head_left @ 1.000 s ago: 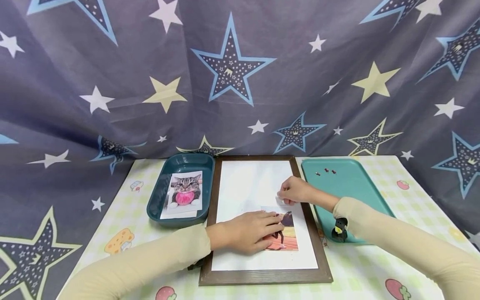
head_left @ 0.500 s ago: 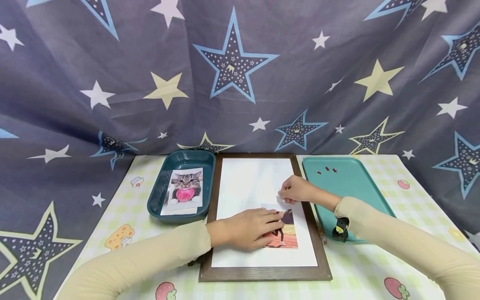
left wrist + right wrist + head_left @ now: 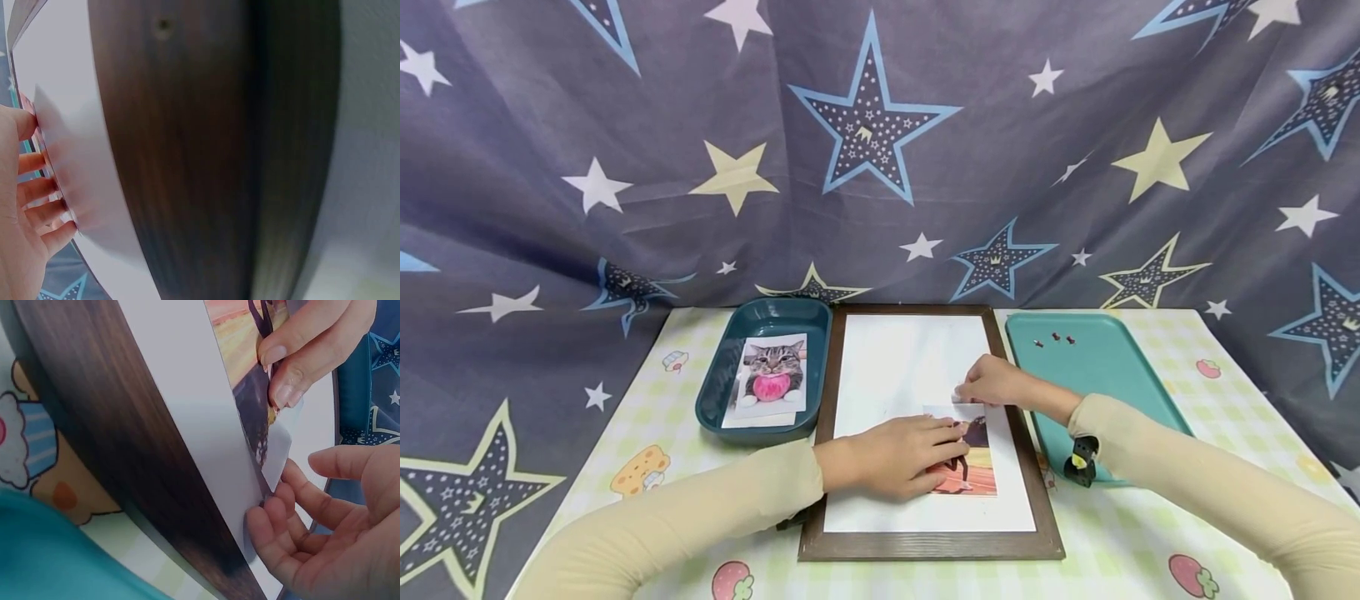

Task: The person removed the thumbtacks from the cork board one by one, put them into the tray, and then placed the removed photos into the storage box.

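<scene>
Between the earlier frames and now, little has shifted: my right hand has eased slightly down toward the top edge of the photo, and the left hand stays flat where it was.

Left hand: fingers straight and spread, palm down, pressing the photo onto the white board. Photo lies under and just past the fingertips of this hand, on the near-right part of the board, inside the dark wooden frame.

Right hand: fingers curled, fingertips together at the upper corner of the photo. The right wrist view shows them touching the white corner margin where it lies on the board. I cannot tell whether a pin sits under them.

Beyond the right hand, on its outer side: light teal tray with three small pins near its far edge. A black clip rests at the tray's near edge, against the right sleeve.

Beyond the left hand, on its outer side: dark teal tray holding a cat photo.

All of it sits on the checked surface.
</scene>
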The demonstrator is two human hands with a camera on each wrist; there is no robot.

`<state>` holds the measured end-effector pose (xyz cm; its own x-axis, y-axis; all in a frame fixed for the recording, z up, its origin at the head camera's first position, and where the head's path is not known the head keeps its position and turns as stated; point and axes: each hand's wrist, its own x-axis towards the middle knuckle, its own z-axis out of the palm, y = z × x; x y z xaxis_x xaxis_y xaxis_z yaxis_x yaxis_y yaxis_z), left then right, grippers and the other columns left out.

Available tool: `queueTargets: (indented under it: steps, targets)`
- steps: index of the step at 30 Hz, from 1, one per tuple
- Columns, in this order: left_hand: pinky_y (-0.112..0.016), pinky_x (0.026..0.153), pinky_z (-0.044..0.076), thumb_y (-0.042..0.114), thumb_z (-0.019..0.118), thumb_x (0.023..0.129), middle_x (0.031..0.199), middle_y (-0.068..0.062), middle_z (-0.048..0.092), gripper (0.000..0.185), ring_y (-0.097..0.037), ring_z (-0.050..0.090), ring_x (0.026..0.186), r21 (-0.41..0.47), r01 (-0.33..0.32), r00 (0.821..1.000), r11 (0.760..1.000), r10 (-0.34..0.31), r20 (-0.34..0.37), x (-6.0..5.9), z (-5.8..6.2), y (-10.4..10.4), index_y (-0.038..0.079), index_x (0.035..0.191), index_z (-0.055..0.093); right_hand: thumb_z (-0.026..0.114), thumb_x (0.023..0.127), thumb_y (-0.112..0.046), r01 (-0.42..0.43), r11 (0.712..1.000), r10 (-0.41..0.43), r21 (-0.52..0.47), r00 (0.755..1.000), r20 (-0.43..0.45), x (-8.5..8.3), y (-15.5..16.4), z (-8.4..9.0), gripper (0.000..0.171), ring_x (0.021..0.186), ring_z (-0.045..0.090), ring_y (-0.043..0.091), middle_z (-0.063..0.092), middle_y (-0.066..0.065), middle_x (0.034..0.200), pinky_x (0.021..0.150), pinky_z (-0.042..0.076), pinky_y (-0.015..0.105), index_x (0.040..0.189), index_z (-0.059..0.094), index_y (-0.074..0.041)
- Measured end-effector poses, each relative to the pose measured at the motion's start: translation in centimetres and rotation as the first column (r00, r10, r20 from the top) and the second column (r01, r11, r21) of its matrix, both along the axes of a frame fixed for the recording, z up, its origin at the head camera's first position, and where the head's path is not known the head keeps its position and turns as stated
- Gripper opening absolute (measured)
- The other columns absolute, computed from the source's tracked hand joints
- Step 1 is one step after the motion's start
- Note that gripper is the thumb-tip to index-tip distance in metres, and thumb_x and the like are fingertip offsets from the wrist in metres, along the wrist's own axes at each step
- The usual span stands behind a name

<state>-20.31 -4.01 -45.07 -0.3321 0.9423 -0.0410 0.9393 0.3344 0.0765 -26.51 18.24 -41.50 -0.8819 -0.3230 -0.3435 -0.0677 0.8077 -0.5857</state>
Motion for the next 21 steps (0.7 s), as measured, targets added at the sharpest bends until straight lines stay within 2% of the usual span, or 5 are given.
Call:
queueTargets:
  steps: [4,10,13,16,21]
  targets:
    - [-0.036,0.124,0.032,0.038,0.042,0.109,0.164,-0.007,0.037,0.052,-0.023,0.035,0.153,-0.004,0.004,1.000,1.000,-0.004,-0.012,0.0,-0.1,0.0,0.015,0.155,0.044,0.064,0.098,-0.019,0.004,1.000,-0.004,-0.017,1.000,0.022,0.1,-0.1,-0.1,0.028,0.049,0.037,0.008,0.040,-0.007,0.054,0.050,0.033,0.021,0.075,0.072,-0.003]
    - [-0.037,0.124,0.033,0.037,0.042,0.109,0.164,-0.007,0.037,0.052,-0.023,0.036,0.152,-0.001,0.004,1.000,1.000,-0.004,-0.008,0.0,0.1,0.0,0.014,0.155,0.044,0.064,0.097,-0.017,0.029,0.997,-0.025,-0.067,0.998,0.054,0.2,0.3,-0.2,0.025,0.051,0.050,0.011,0.049,-0.002,0.060,0.053,0.051,0.025,0.081,0.073,-0.001]
    - [-0.037,0.124,0.033,0.037,0.042,0.109,0.165,-0.007,0.036,0.052,-0.023,0.034,0.153,-0.007,-0.002,1.000,1.000,0.002,0.005,0.1,0.3,0.0,0.014,0.156,0.043,0.065,0.096,-0.017,0.058,0.994,-0.049,-0.097,0.994,0.098,0.2,0.5,-0.2,0.022,0.054,0.055,0.013,0.055,0.002,0.065,0.055,0.055,0.027,0.085,0.074,-0.001]
    - [-0.037,0.124,0.032,0.037,0.042,0.109,0.166,-0.007,0.033,0.053,-0.023,0.033,0.154,-0.016,-0.008,1.000,1.000,0.008,0.015,0.2,0.3,0.0,0.014,0.157,0.041,0.066,0.095,-0.018,0.116,0.985,-0.094,-0.126,0.981,0.168,0.1,0.7,-0.2,0.020,0.057,0.060,0.014,0.058,0.004,0.070,0.056,0.057,0.028,0.092,0.074,0.001]
    - [-0.037,0.125,0.030,0.038,0.041,0.109,0.167,-0.007,0.031,0.053,-0.023,0.031,0.155,-0.020,-0.013,1.000,1.000,0.014,0.019,0.2,0.2,-0.1,0.015,0.158,0.039,0.065,0.095,-0.018,0.224,0.960,-0.168,-0.168,0.941,0.293,0.1,1.1,0.0,0.027,0.060,0.063,0.015,0.060,0.007,0.074,0.061,0.061,0.031,0.107,0.071,0.005]
